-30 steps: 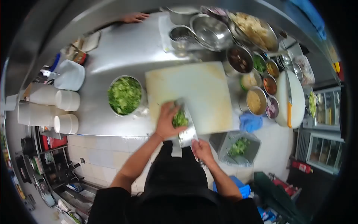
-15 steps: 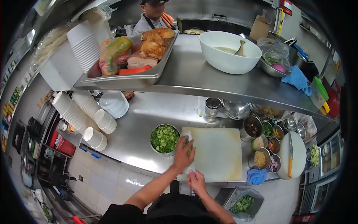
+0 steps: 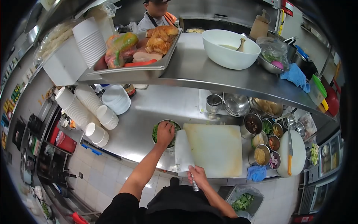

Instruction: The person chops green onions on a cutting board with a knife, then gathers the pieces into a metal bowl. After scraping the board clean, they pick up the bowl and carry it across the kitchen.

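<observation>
My left hand (image 3: pixel 165 133) is down in a round metal bowl (image 3: pixel 170 148) of chopped greens (image 3: pixel 155 133). Its fingers look curled, and whatever is under them is hidden. My right hand (image 3: pixel 198 176) grips a cleaver by its handle, which points toward my body. The broad cleaver blade (image 3: pixel 183 151) lies between the bowl and the white cutting board (image 3: pixel 214 151), with its flat side facing up and overlapping the board's left edge.
Small metal tubs of ingredients (image 3: pixel 262 155) and a knife on a round white board (image 3: pixel 295 160) stand at right. Stacked paper cups (image 3: pixel 96 134) are at left. The raised shelf (image 3: pixel 186 80) carries a meat tray (image 3: pixel 130 72) and white bowl (image 3: pixel 231 56). A co-worker (image 3: pixel 154 16) stands beyond.
My left hand has left the cleaver blade and moved left into the bowl of greens. The cleaver has turned so its flat side shows; my right hand still holds it.
</observation>
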Demonstrator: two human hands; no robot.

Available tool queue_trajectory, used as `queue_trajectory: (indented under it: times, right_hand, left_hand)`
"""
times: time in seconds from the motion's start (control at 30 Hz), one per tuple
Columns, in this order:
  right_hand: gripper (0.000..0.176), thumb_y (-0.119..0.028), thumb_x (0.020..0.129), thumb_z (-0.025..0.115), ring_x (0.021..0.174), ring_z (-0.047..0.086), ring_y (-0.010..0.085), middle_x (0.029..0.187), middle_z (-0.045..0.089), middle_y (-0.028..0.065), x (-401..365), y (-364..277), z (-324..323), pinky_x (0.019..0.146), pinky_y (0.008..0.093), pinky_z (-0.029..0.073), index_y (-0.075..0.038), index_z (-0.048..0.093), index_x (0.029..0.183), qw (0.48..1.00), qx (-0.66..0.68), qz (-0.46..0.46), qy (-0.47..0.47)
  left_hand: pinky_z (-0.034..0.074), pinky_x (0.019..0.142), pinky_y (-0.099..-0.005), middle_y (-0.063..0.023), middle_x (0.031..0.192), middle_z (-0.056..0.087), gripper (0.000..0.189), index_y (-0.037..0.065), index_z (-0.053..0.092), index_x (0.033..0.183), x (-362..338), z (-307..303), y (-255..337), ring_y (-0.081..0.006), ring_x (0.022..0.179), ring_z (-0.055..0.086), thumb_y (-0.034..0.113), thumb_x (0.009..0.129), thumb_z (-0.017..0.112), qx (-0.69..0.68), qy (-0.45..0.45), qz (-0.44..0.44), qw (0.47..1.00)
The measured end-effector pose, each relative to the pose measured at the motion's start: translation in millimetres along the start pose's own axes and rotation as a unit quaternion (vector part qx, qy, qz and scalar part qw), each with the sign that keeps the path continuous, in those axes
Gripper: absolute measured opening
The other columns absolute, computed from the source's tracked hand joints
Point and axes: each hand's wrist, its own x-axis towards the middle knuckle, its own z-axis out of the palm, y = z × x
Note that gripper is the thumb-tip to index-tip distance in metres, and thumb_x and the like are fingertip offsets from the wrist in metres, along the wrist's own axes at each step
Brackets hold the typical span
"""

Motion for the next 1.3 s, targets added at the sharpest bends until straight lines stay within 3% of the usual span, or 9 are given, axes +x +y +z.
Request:
queue_trajectory:
  times: [0.53, 0.67, 0.77, 0.83, 0.9, 1.07, 1.13, 1.2, 1.3]
  right_hand:
    - [0.037, -0.026, 0.1, 0.05, 0.039, 0.047, 0.0114, 0.055, 0.05, 0.0033, -49, -22, -97, 0.035, 0.0277, 0.038, -0.004, 0.049, 0.07, 0.967, -0.057, -0.078, 0.234]
    - [0.038, -0.026, 0.101, 0.049, 0.038, 0.046, 0.0117, 0.053, 0.048, 0.0017, -48, -24, -100, 0.035, 0.028, 0.037, -0.004, 0.049, 0.07, 0.961, -0.102, -0.091, 0.239]
    - [0.034, -0.023, 0.099, 0.052, 0.041, 0.048, 0.013, 0.052, 0.05, 0.004, -49, -37, -102, 0.04, 0.0305, 0.04, -0.002, 0.052, 0.073, 0.934, -0.165, -0.093, 0.304]
    - [0.028, -0.019, 0.097, 0.056, 0.046, 0.052, 0.0159, 0.054, 0.053, 0.0096, -49, -55, -104, 0.045, 0.0327, 0.042, 0.001, 0.056, 0.077, 0.841, -0.317, -0.288, 0.331]
    - [0.024, -0.017, 0.096, 0.057, 0.049, 0.055, 0.0213, 0.057, 0.054, 0.0128, -41, -64, -105, 0.048, 0.0349, 0.043, 0.001, 0.057, 0.08, 0.82, -0.336, -0.3, 0.352]
    - [0.018, -0.014, 0.094, 0.057, 0.059, 0.06, 0.0387, 0.066, 0.059, 0.0199, 11, -15, -118, 0.054, 0.0427, 0.047, 0.001, 0.059, 0.083, 0.771, -0.37, -0.337, 0.393]
    - [0.017, -0.014, 0.093, 0.057, 0.067, 0.06, 0.044, 0.072, 0.062, 0.0226, 21, -11, -123, 0.057, 0.0475, 0.047, 0.0, 0.058, 0.083, 0.776, -0.422, -0.264, 0.387]
    - [0.019, -0.015, 0.093, 0.057, 0.066, 0.061, 0.0439, 0.07, 0.061, 0.0231, 17, -12, -126, 0.056, 0.0485, 0.046, 0.0, 0.058, 0.082, 0.78, -0.428, -0.257, 0.377]
    - [0.024, -0.016, 0.095, 0.057, 0.047, 0.056, 0.0267, 0.058, 0.057, 0.0157, 15, -31, -127, 0.048, 0.0385, 0.043, 0.002, 0.058, 0.08, 0.797, -0.394, -0.271, 0.367]
  left_hand:
    - [0.041, 0.071, -0.0482, -0.0179, 0.076, 0.059, 0.022, 0.0, 0.06, 0.075, 33, -35, 17, -0.0396, 0.075, 0.054, 0.014, 0.092, 0.058, -0.03, -0.034, 0.001, 0.999]
    - [0.048, 0.067, -0.0405, -0.0144, 0.077, 0.061, 0.016, 0.002, 0.06, 0.074, 32, -32, 12, -0.0341, 0.074, 0.061, 0.007, 0.08, 0.073, -0.073, 0.001, 0.03, 0.997]
    - [0.048, 0.067, -0.0384, -0.0125, 0.077, 0.061, 0.016, 0.003, 0.059, 0.076, 55, -36, 48, -0.0324, 0.075, 0.061, 0.006, 0.078, 0.074, -0.109, 0.008, 0.037, 0.993]
    - [0.048, 0.068, -0.0378, -0.0117, 0.077, 0.061, 0.016, 0.003, 0.058, 0.077, 59, -30, 77, -0.0319, 0.074, 0.061, 0.005, 0.077, 0.074, -0.139, 0.017, 0.031, 0.99]
    - [0.048, 0.067, -0.0367, -0.0111, 0.077, 0.061, 0.015, 0.004, 0.056, 0.079, 57, -16, 106, -0.0317, 0.072, 0.06, 0.003, 0.077, 0.071, -0.194, -0.008, 0.009, 0.981]
    - [0.046, 0.08, -0.0413, -0.0139, 0.089, 0.06, 0.016, 0.004, 0.055, 0.079, -57, 70, 121, -0.0341, 0.088, 0.058, 0.003, 0.076, 0.07, -0.195, -0.082, 0.019, 0.977]
    - [0.042, 0.091, -0.0451, -0.0172, 0.097, 0.058, 0.018, 0.003, 0.054, 0.082, -89, 84, 122, -0.0365, 0.101, 0.054, 0.003, 0.077, 0.071, -0.169, -0.137, 0.028, 0.976]
    - [0.042, 0.094, -0.0436, -0.0177, 0.106, 0.058, 0.018, 0.002, 0.055, 0.09, -92, 90, 117, -0.0367, 0.106, 0.053, 0.006, 0.08, 0.069, -0.19, -0.201, -0.004, 0.961]
    - [0.037, 0.103, -0.0447, -0.0208, 0.125, 0.052, 0.027, 0.002, 0.056, 0.111, -83, 89, 117, -0.0398, 0.118, 0.046, 0.012, 0.088, 0.063, -0.212, -0.243, -0.005, 0.946]
